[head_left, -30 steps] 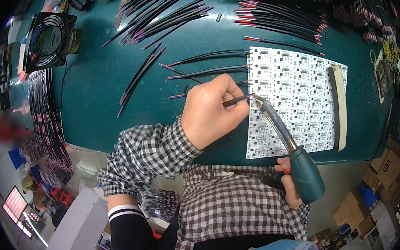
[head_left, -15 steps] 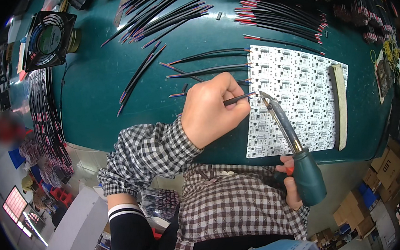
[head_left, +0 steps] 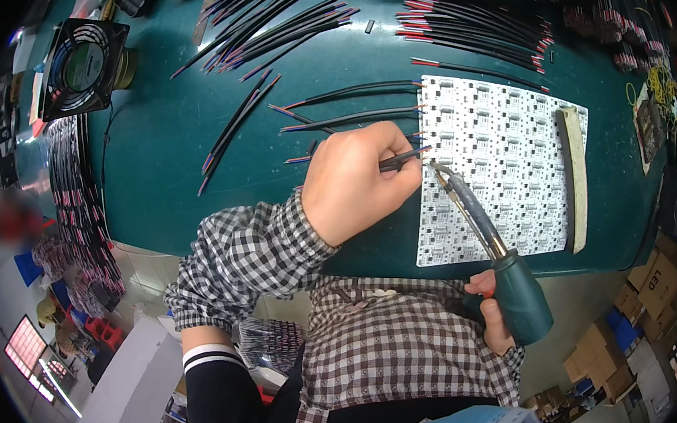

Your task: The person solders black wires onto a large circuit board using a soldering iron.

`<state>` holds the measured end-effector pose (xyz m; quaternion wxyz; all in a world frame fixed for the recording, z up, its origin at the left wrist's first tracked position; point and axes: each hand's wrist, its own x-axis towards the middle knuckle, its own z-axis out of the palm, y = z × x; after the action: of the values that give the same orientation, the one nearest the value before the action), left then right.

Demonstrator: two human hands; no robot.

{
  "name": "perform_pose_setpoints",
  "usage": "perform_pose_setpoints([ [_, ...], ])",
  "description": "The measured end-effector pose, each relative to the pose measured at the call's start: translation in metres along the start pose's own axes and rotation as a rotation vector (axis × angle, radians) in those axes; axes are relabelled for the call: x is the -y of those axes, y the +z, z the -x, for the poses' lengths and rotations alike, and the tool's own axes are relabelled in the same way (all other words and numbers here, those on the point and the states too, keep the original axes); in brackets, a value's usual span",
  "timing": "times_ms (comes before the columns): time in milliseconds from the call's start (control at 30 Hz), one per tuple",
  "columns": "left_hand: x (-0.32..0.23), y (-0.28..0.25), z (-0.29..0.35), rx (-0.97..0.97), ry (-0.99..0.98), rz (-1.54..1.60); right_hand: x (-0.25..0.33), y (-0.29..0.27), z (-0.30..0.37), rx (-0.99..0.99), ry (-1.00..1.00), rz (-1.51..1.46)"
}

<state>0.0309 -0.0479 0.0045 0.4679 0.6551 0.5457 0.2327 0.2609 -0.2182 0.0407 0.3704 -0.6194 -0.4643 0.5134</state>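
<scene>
Currently, the left hand (head_left: 364, 179) pinches a thin black-sheathed cable (head_left: 403, 158) at the left edge of a white rectangular circuit-board panel (head_left: 504, 173) on the green surface (head_left: 165, 166), the right hand (head_left: 495, 327) grips a green-handled soldering iron (head_left: 522, 300), and brown cardboard boxes (head_left: 657, 284) stand lower right, contents indiscernible.

left grip (head_left: 361, 179) in a pinch, right grip (head_left: 494, 327) curled

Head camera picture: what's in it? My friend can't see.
Left hand pinching a black cable at the edge of a white circuit board; right hand holding a green-handled soldering iron. More cables lie on the green table.
</scene>
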Motion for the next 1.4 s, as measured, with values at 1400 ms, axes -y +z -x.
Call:
perform_pose_setpoints([
  [1400,0.001,-0.017,-0.015,0.132,-0.025,-0.022,-0.003,-0.002,-0.003,0.031,-0.006,-0.119],
])
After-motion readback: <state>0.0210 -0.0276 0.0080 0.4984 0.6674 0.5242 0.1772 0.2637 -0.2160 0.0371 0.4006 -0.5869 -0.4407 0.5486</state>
